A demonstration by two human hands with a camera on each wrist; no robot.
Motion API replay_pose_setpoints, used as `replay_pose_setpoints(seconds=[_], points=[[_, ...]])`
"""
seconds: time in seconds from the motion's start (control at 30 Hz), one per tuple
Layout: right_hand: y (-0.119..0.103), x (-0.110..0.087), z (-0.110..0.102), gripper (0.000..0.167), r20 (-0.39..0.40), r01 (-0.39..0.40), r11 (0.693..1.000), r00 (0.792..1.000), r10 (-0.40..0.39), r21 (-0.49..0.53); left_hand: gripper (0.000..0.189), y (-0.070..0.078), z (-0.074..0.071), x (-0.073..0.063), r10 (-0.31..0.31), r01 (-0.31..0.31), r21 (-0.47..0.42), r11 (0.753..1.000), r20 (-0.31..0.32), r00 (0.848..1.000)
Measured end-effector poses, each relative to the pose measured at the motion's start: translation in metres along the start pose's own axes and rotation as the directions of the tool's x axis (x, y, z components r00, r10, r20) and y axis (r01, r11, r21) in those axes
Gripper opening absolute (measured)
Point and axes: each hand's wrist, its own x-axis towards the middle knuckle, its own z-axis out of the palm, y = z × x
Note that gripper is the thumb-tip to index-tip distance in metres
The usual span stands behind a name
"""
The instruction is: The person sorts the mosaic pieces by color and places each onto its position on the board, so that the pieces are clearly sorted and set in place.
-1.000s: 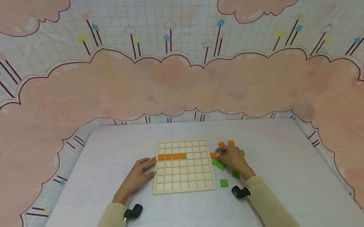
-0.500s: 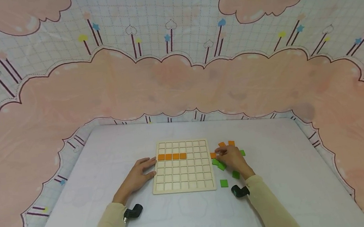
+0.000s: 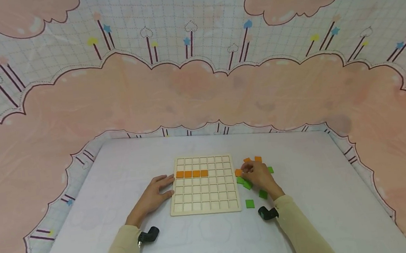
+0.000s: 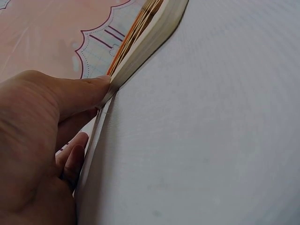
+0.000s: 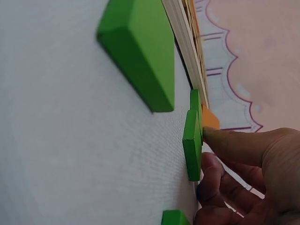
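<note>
A pale wooden grid board lies on the table, with a row of orange square tiles filling the left part of one upper row. My left hand rests against the board's left edge, fingers and thumb spread along it; in the left wrist view the thumb touches the rim. Just right of the board, my right hand pinches an orange tile at its fingertips. That orange tile rises above the green tiles in the right wrist view, partly hidden behind them and the thumb.
Several green tiles lie loose around the right hand. Two more orange tiles sit just beyond it. The white table ends at a cloud-patterned cloth at the back and sides.
The orange tile at the right fingertips has shifted very slightly. Both hands and the board stay in nearly the same place.
</note>
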Motion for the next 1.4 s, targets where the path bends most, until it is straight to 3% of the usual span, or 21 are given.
replay_pose_setpoints(seconds=[0.67, 1.0, 1.4], points=[[-0.004, -0.002, -0.001, 0.011, -0.039, 0.057, 0.998, 0.998, -0.056, 0.031, 0.056, 0.003, -0.002, -0.001, 0.0, 0.0, 0.006, 1.0, 0.001, 1.0], [-0.017, -0.001, 0.001, 0.007, -0.074, 0.068, 0.997, 0.995, -0.065, 0.035, 0.056, 0.003, -0.002, 0.0, -0.019, 0.019, 0.0, 1.0, 0.005, 1.0], [-0.034, 0.0, 0.013, 0.005, -0.089, 0.141, 0.988, 0.987, -0.135, 0.059, 0.055, 0.004, -0.001, 0.0, -0.029, 0.029, -0.006, 1.0, 0.004, 1.0]])
